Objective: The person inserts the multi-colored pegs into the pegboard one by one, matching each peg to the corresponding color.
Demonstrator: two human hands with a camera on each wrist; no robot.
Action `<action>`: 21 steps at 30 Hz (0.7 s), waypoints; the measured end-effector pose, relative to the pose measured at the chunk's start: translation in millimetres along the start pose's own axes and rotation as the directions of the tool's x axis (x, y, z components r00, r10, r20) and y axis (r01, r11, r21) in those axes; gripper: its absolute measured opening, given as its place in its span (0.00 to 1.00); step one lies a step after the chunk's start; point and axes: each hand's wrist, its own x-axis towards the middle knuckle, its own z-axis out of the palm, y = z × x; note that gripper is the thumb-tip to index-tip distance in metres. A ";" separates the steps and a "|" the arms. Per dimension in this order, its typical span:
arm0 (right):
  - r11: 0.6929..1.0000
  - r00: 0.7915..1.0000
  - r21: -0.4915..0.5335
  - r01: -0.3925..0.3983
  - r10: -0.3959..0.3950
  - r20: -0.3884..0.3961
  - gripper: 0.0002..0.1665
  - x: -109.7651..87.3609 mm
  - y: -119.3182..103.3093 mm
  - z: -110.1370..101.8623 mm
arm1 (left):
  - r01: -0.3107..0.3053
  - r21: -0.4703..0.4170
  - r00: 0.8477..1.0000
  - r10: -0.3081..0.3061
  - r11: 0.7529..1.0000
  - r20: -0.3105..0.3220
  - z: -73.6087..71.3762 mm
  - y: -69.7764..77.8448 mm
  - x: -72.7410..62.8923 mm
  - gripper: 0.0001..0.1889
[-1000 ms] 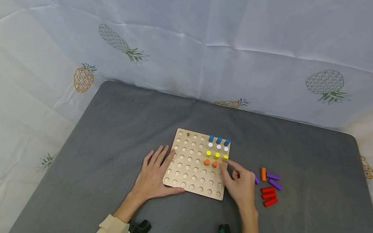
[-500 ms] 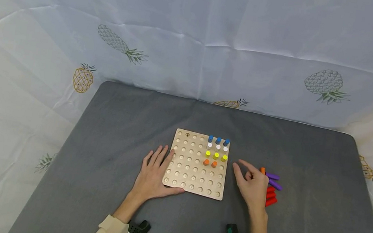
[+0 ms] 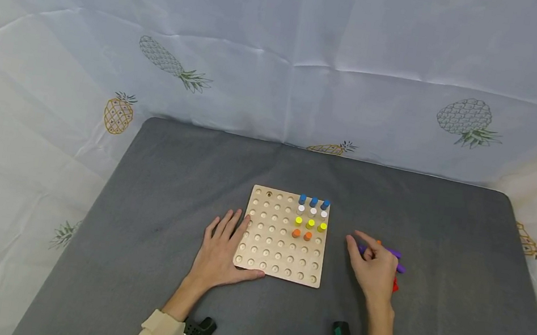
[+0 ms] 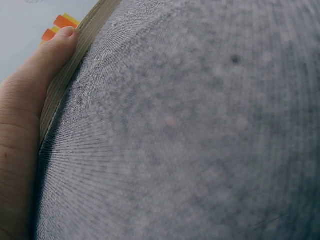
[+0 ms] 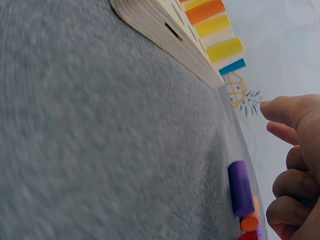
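Observation:
A wooden pegboard [image 3: 267, 250] lies on the grey table. At its right side stand three blue pegs [image 3: 313, 202], three white pegs [image 3: 312, 212], three yellow pegs [image 3: 310, 224] and two orange pegs [image 3: 307, 236], row below row. My left hand [image 3: 220, 252] rests spread on the board's left and front edges, its thumb along the front. Right of the board, my right hand [image 3: 374, 271] hovers over loose pegs, holding nothing; thumb and index finger are apart, the other fingers curled. Beneath it in the right wrist view lie a purple peg [image 5: 241, 188] and an orange peg [image 5: 250, 220].
More loose purple pegs [image 3: 401, 268] and red pegs [image 3: 395, 285] show beside the right hand, partly covered by it. A pineapple-print cloth [image 3: 238, 89] hangs behind the table [image 3: 186, 167]. Each wrist wears a black device, such as the left wrist camera [image 3: 201, 329].
My right hand has moved away from the pegboard, rightward to the loose pegs, its thumb and index finger apart. The left hand keeps its place on the board.

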 end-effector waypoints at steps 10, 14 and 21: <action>1.000 0.998 -0.017 0.008 -0.009 -0.069 0.12 3.1 7.0 -11.5 | 0.021 -0.004 1.000 -0.021 1.000 0.020 -2.1 1.7 0.3 0.69; 0.999 0.996 -0.027 -0.044 0.042 -0.074 0.13 4.0 8.7 -15.7 | 0.023 -0.007 0.999 -0.023 1.000 0.026 -3.2 2.5 0.4 0.68; 0.981 0.981 -0.077 -0.181 0.175 -0.079 0.13 8.6 10.7 -22.5 | 0.020 -0.002 0.999 -0.020 1.000 0.029 -4.5 2.4 0.4 0.69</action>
